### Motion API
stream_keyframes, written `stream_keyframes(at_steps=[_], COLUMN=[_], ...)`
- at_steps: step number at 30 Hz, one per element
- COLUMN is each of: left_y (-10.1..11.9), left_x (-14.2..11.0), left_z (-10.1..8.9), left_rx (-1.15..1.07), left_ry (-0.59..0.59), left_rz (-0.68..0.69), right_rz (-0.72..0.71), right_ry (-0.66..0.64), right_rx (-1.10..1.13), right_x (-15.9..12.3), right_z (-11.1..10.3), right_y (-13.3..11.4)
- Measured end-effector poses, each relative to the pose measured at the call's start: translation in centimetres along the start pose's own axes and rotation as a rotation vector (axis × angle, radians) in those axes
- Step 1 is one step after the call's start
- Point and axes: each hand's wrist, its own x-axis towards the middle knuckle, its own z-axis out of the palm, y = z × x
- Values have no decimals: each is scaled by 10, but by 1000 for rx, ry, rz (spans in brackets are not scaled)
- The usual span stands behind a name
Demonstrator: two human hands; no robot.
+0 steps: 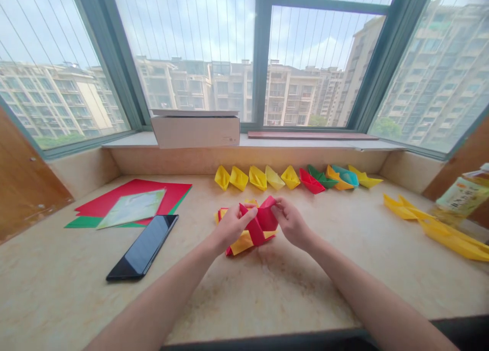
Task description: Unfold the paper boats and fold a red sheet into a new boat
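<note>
A piece of red folded paper (265,220) is held up between my two hands, its layers spread apart in the middle. My left hand (232,225) pinches its left side between thumb and fingers. On the opposite side, my right hand (291,219) grips the upper right edge with thumb and fingertips. Just under the held piece lies a small pile of red and yellow folded paper (243,243), partly covered by my left hand. Behind my hands stands a row of folded paper boats (258,178) in yellow, red, green, orange and blue.
Red and green paper sheets (173,193) lie at the left under a pale picture booklet (132,208). A black phone (143,249) rests nearer. Longer yellow paper boats (451,234) and a bottle (466,195) stand at the right. A white box (195,132) sits on the windowsill.
</note>
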Motion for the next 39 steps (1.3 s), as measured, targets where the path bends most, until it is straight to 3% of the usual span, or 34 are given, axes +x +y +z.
stream_keyframes(at_steps=[5, 9, 12, 16, 19, 23, 29, 33, 35, 37, 39], left_y=[3, 8, 10, 6, -1, -11, -13, -9, -10, -15, -23], left_x=[2, 1, 2, 6, 12, 19, 17, 10, 9, 10, 13], left_z=[-7, -11, -10, -9, -15, -28, -39, -32, -27, -23, -22], left_rx=[-75, -89, -183, -206, -169, 59, 736, 1102, 1167, 1162, 1134], left_ry=[31, 24, 46, 160, 256, 378, 396, 431, 333, 129, -74], left_rz=[-5, 25, 39, 29, 54, 107, 106, 160, 300, 403, 407], right_rz=[-112, -107, -18, 182, 289, 323, 305, 211, 162, 122, 80], right_ry=[142, 202, 211, 208, 76, -91, -10, -15, -49, -100, -131], right_rx=[-91, -31, 44, 122, 189, 107, -193, -593, -785, -934, -1070], right_x=[0, 1, 1, 1, -1, -4, -6, -10, -10, -9, -8], right_z=[-4, -7, -9, -10, -9, -6, 3, 7, 10, 12, 14], right_y=[-4, -6, -8, -13, -18, -19, 1, 13, 15, 13, 9])
